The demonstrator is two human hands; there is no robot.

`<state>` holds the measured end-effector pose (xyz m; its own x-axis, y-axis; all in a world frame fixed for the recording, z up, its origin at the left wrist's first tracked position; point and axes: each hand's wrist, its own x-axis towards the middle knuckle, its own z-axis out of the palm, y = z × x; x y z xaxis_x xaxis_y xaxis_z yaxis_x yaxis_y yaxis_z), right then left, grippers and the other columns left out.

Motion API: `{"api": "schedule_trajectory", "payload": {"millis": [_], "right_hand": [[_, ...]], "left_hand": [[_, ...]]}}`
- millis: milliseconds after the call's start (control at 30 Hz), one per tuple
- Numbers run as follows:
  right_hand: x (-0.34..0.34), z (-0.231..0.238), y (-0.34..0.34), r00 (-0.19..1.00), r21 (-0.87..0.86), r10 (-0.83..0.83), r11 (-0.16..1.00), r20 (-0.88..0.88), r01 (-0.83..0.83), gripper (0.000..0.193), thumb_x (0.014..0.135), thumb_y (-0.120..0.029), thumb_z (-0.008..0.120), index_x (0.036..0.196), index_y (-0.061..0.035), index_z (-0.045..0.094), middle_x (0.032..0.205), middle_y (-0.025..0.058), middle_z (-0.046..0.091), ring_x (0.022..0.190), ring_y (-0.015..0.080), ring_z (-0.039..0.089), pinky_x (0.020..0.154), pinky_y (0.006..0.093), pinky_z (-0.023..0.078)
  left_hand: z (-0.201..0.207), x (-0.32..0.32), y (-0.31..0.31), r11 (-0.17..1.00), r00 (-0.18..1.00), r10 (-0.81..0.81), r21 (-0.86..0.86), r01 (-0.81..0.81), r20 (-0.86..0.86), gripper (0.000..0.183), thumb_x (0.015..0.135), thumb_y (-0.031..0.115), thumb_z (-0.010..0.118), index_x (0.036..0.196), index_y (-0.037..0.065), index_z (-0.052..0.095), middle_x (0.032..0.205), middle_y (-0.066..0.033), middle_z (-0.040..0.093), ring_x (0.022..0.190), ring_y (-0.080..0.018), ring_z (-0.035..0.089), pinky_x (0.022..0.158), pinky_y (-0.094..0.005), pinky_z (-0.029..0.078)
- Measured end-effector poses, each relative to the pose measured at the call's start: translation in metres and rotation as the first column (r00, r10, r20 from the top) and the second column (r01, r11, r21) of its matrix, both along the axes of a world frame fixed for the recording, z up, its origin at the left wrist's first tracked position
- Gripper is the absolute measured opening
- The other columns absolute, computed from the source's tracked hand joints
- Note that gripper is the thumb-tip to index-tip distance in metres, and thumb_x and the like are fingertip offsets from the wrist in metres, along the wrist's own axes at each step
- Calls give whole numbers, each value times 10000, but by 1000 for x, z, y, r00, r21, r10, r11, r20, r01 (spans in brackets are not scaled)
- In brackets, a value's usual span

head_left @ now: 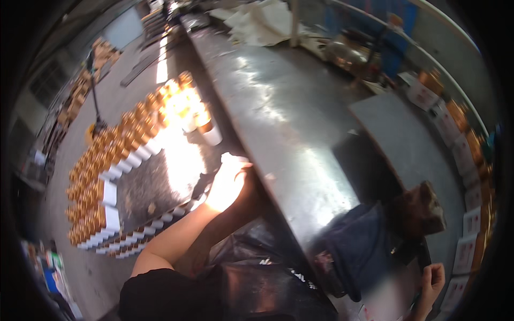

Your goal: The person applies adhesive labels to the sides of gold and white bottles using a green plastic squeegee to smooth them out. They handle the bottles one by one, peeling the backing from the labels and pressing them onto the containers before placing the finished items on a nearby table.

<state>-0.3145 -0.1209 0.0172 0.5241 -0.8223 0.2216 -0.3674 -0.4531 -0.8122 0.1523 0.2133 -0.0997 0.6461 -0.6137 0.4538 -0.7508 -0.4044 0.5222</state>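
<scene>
My left hand [227, 184] reaches out beside the long metal bench, in strong glare. Its fingers look curled at a small pale thing [233, 158] that is washed out, so I cannot make out what it is. Just past it, rows of white pieces with gold tops [128, 142] stand along a dark board [144, 187]. Low on the right, my right hand [431, 283] is closed, its fingers bent together by a dark strip [424, 255]. Whatever it grips is hidden.
The shiny metal bench [284, 123] runs away from me, with a dark blue cloth [353, 246] on its near part. A rough brown block [428, 208] lies at the right. More white and gold pieces [466, 182] line the right side. Pale sheets [262, 24] lie at the far end.
</scene>
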Motion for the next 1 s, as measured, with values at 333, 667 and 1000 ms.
{"api": "schedule_trajectory", "payload": {"millis": [333,667,1000], "right_hand": [[68,54,77,997,4,-25,1000,-72,25,177,949,-146,615,827,-74,509,605,-70,404,459,-10,326,421,174,233],[18,45,139,979,169,-203,965,7,199,154,948,-190,604,872,-74,539,610,-57,458,456,12,395,385,181,272],[-71,-14,121,586,748,-682,638,438,183,349,988,-461,502,1036,-135,615,750,-52,527,642,75,497,573,230,430]], "left_hand": [[-89,135,52,721,767,635,-285,-632,-92,909,727,247,832,1429,18,301,1343,-227,447,1273,-398,388,1106,-489,268],[-141,260,23,285,548,791,-628,-724,-273,673,619,79,856,1179,-54,505,1085,-253,579,1020,-413,562,925,-478,468],[-27,64,25,656,397,-630,-731,-188,-668,527,870,383,666,1262,54,541,1170,-158,626,1069,-286,617,923,-427,494]]}}
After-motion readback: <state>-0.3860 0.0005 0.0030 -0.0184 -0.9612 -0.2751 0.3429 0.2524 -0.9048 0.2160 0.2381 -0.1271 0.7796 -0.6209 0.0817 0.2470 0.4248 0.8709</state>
